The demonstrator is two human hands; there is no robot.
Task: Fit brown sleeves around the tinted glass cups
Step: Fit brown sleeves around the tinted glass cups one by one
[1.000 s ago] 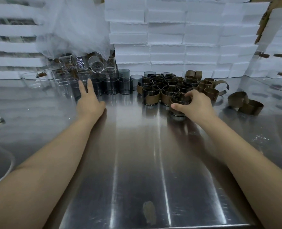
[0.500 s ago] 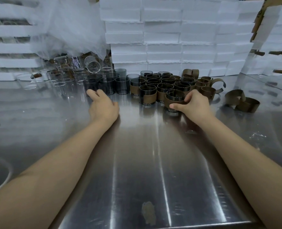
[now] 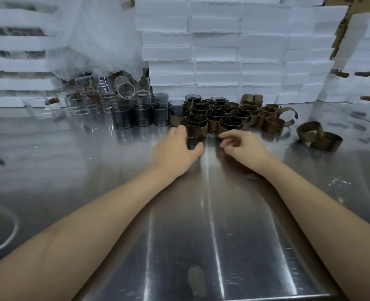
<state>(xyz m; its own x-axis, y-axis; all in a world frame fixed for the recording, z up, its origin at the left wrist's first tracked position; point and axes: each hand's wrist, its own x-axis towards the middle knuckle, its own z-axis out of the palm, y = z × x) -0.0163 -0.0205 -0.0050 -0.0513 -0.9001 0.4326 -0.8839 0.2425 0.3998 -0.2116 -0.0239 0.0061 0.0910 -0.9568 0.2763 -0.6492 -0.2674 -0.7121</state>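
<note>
Since half a second ago the left hand (image 3: 175, 146) has swung right from the bare cups to mid-table and now has one of them. The right hand (image 3: 242, 144) has let go of the sleeved cup it was holding and pulled back toward the near side.

The left hand grips a tinted glass cup (image 3: 193, 137) with no sleeve on it, thumb low on the near side, fingers wrapped over the far-left side. The cup is motion-blurred, so can't tell if its base touches the steel table (image 3: 201, 213) or is just off it. It is just near of the sleeved cups (image 3: 218, 118), close to the front one.

The right hand is empty, fingers loosely curled, thumb and forefinger apart with nothing between them. Can't tell if it hovers or rests on the table. The hands are near each other, with the cup on the left hand's side.

The sleeved cups stand upright in a tight cluster at far centre, brown bands round their lower walls. Left of the cluster, right beside it, is a row of bare tinted cups (image 3: 140, 115), upright. Right of the cluster are loose brown sleeves (image 3: 275, 121), some sprung open. A pair of sleeves (image 3: 319, 135) lies well apart, further right.

Far left are clear glass cups (image 3: 82, 103), one tipped on its side on top. Behind everything is a wall of white foam boxes (image 3: 223, 51), with plastic film (image 3: 92, 40) draped at far left. The rim of a white bowl (image 3: 15, 233) shows at the near left edge.
</note>
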